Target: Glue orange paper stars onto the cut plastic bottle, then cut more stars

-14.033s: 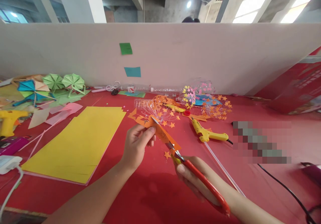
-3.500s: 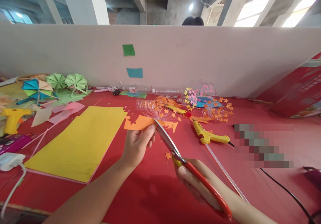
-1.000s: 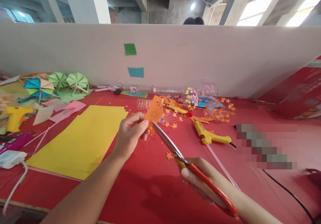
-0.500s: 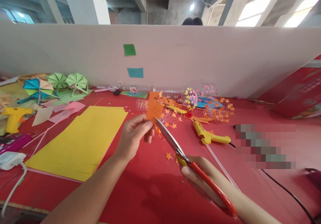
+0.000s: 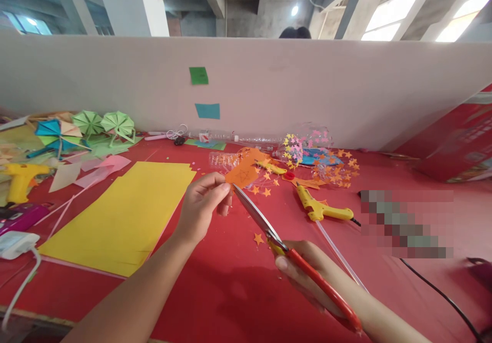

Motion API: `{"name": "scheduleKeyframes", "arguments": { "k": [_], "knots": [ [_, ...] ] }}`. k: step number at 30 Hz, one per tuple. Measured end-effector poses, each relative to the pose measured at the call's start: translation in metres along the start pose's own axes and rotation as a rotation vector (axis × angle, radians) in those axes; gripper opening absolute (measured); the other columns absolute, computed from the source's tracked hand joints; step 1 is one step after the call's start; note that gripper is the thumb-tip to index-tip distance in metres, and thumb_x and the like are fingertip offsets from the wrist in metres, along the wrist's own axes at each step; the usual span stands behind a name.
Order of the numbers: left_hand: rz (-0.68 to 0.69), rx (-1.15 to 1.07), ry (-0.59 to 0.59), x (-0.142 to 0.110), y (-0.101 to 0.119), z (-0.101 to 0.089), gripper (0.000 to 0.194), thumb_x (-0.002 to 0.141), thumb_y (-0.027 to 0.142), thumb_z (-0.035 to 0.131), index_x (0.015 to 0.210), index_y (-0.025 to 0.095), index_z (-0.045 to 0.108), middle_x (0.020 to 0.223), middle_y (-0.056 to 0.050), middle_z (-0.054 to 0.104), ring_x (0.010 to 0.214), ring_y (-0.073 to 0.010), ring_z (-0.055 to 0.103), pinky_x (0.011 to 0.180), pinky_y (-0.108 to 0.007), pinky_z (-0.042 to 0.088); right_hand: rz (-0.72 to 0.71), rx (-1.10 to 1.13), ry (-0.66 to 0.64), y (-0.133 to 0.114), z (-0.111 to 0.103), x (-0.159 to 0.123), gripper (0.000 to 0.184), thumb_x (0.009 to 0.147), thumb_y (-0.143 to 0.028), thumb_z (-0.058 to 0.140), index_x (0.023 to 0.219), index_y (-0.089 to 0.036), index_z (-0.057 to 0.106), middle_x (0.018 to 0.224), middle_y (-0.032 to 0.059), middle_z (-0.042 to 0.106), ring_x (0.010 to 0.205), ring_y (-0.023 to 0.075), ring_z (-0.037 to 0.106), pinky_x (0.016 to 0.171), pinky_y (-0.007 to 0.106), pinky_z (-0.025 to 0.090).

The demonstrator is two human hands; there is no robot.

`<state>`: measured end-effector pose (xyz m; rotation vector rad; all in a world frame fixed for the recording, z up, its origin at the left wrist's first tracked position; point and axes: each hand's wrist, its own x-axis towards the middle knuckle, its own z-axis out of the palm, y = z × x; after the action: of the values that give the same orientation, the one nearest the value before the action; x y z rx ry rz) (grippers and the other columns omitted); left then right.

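Between the thumb and fingers of my left hand (image 5: 205, 202) is a piece of orange paper (image 5: 243, 174) with a star outline drawn on it. My right hand (image 5: 307, 266) is closed round the red handles of a pair of scissors (image 5: 259, 214). Their blades look closed or nearly so, and the tips meet the paper's lower edge beside my left thumb. A cut-out orange star (image 5: 259, 239) lies on the table just below the blades. Further orange stars (image 5: 266, 192) are scattered behind the scissors.
Yellow paper sheets (image 5: 123, 215) lie left on the red table (image 5: 215, 291). A yellow glue gun (image 5: 321, 207) rests to the right, another glue gun (image 5: 19, 181) far left. Clear plastic bottles (image 5: 257, 140) lie along the white partition (image 5: 307, 81). Folded paper umbrellas (image 5: 117, 123) stand back left.
The orange paper has turned from upright to tilted toward the right in my left hand. The scissors have shifted slightly left and down, with their tips still at the paper's edge.
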<state>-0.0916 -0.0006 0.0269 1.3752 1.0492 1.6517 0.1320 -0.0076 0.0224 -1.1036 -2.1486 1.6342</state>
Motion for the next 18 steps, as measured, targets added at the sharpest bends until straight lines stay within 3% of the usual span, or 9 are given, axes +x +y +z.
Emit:
{"name": "scheduleKeyframes", "arguments": {
  "k": [8,18],
  "knots": [
    [-0.027,0.011,0.0,0.0017,0.0,-0.0024,0.021,0.081,0.023,0.055,0.06,0.019,0.055,0.051,0.004,0.053,0.043,-0.0076,0.045,0.04,-0.02,0.034,0.013,-0.011,-0.012,0.0009,0.0004,-0.0001,0.058,0.08,-0.077,0.042,0.065,-0.022,0.033,0.043,-0.01,0.032,0.038,0.0047,0.025,0.04,0.023,0.015],
    [-0.047,0.028,0.014,0.0024,-0.0002,-0.0029,0.02,0.079,0.025,0.056,0.06,0.019,0.055,0.05,0.004,0.052,0.041,-0.0078,0.044,0.039,-0.021,0.034,0.032,-0.036,-0.015,-0.0002,-0.0011,0.0014,0.053,0.083,-0.069,0.048,0.064,-0.022,0.034,0.043,-0.0098,0.029,0.04,0.0055,0.025,0.041,0.022,0.016]
  ]
}}
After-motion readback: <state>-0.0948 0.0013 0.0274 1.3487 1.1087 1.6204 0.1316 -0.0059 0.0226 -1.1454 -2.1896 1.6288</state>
